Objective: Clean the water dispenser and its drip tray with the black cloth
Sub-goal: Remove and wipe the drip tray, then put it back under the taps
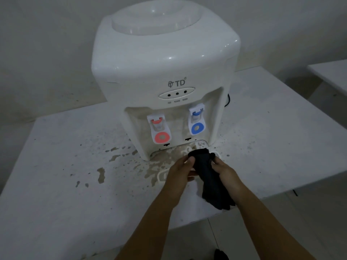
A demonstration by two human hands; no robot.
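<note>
While the white water dispenser (pixel 161 76) stands upright at the centre of the frame on a white table (pixel 56 194), both hands work at its base in the lower centre. The left hand (pixel 180 171) holds the black cloth (pixel 208 173) with its thumb laid over the cloth's upper left edge and its fingers curled underneath. The right hand (pixel 226 172) grips the same cloth from the right side, its fingers wrapped round the bunched fabric. The cloth's upper end lies against the soiled base recess just below the taps; its lower end hangs toward the lower centre of the frame, past the table's front edge.

The drip tray (pixel 161 175) shows only as a white rim at the lower left of the left hand, mostly hidden by hand and cloth; whether it is seated in the dispenser cannot be told.

The red tap (pixel 159 130) sits at the left of the recess and the blue tap (pixel 197 121) at the right. Above them is an oval panel with three dark indicator lamps (pixel 177 94), marked HOT, POWER and WARM. Brown stains (pixel 116 156) cover the table to the left of and in front of the dispenser base. A black cable (pixel 228 101) shows behind the dispenser's right side. A second white table (pixel 330 72) appears at the right edge of the frame.
</note>
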